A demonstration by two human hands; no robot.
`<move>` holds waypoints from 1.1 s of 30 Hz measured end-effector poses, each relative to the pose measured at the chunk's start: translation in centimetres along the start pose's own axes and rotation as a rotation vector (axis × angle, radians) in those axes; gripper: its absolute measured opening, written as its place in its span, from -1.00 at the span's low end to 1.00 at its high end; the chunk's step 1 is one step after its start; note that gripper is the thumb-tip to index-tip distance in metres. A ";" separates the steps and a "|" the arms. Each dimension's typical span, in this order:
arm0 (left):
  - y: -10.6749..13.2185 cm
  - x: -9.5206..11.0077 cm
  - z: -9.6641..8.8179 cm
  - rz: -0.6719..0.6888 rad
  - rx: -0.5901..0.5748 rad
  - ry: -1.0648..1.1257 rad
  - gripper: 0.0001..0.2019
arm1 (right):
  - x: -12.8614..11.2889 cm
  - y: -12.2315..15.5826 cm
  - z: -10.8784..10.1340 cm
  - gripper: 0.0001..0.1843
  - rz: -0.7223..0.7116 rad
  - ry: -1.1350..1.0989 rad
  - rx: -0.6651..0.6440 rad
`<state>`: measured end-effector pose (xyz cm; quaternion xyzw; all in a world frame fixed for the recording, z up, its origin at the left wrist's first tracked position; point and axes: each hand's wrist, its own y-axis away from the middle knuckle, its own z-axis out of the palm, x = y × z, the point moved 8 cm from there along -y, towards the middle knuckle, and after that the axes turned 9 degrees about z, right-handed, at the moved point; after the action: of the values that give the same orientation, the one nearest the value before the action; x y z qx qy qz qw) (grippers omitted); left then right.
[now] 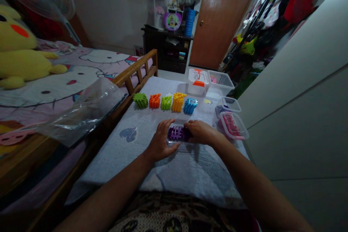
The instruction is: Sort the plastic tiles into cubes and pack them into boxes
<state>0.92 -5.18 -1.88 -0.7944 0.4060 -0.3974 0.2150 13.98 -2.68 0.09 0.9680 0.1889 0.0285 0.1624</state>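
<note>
A purple block of interlocking plastic pieces (176, 133) rests on the pale blue quilt (179, 174), inside a clear shallow tray. My left hand (160, 141) curls around its left side, thumb under its front edge. My right hand (199, 132) grips its right side with fingers closed over it. Behind the hands stands a row of finished blocks: green (140, 100), orange (154, 100), lime (166, 102), yellow (178, 102) and blue (190, 106).
Clear plastic boxes sit at the right: one with pink pieces (232, 126), a smaller one (230, 104), a white box with orange latch (198, 81) and an empty tub (220, 81). A wooden bed frame (136, 70) and crumpled plastic bag (84, 110) border the left.
</note>
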 end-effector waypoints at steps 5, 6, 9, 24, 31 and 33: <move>0.1 0.1 -0.5 0.007 0.011 -0.024 -0.15 | 2.1 1.7 -1.8 -0.45 0.017 -0.239 0.131; 0.1 0.2 -0.8 0.001 0.013 -0.027 -0.12 | 2.8 2.4 -2.4 -0.47 0.032 -0.298 0.196; 0.0 0.7 -2.5 -0.002 0.035 -0.043 -0.03 | 5.1 4.7 -3.4 -0.59 0.116 -0.449 0.389; 5.2 -8.6 -7.2 -0.491 -0.148 -0.427 -0.36 | 4.7 7.7 0.0 -0.63 0.294 -0.326 0.514; 5.9 -7.8 -5.3 -0.527 -0.301 -0.478 -0.18 | 2.5 6.6 0.1 -0.67 0.341 -0.153 0.331; 5.8 -7.6 -5.1 -0.555 -0.341 -0.512 -0.13 | 2.1 6.6 0.2 -0.62 0.308 -0.187 0.340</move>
<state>-8.69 -2.40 -6.18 -0.9711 0.1697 -0.1568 0.0592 18.29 -7.73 2.02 0.9972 0.0255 -0.0692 0.0078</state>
